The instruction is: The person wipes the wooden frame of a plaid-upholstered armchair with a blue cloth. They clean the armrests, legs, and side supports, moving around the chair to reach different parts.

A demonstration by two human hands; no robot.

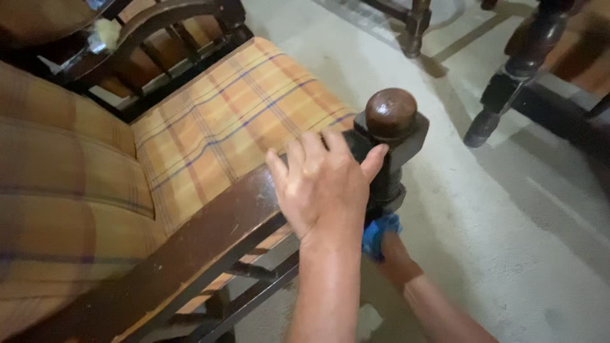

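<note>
- The dark wooden armrest (210, 244) of the armchair is running from the near left up to the middle of the view, and it is ending at a square post (387, 149) topped by a round knob (390, 113).
- The left hand (324, 184) is lying flat on the far end of the armrest, fingers spread and pointing away, with the thumb resting against the square block of the post just under the knob; its grip is wide and flat, pressing down rather than closing around anything.
- The right hand (381, 238) is reaching in below the armrest, mostly hidden behind the left wrist, and it is wrapped in or holding a blue cloth (380, 234) against the lower part of the post; how tightly its grip is closing cannot be told from here.
- The plaid seat cushion (235, 121), in orange and yellow with thin blue lines, is lying just left of the armrest, and the matching back cushion (63, 184) is filling the near left.
- The chair's other armrest (165, 25), with dark slats beneath it, is curving across the far left.
- A pale floor (508, 241) is spreading out to the right of the post.
- Dark turned furniture legs (515, 76) are standing on that floor at the far right, well apart from the hands.
</note>
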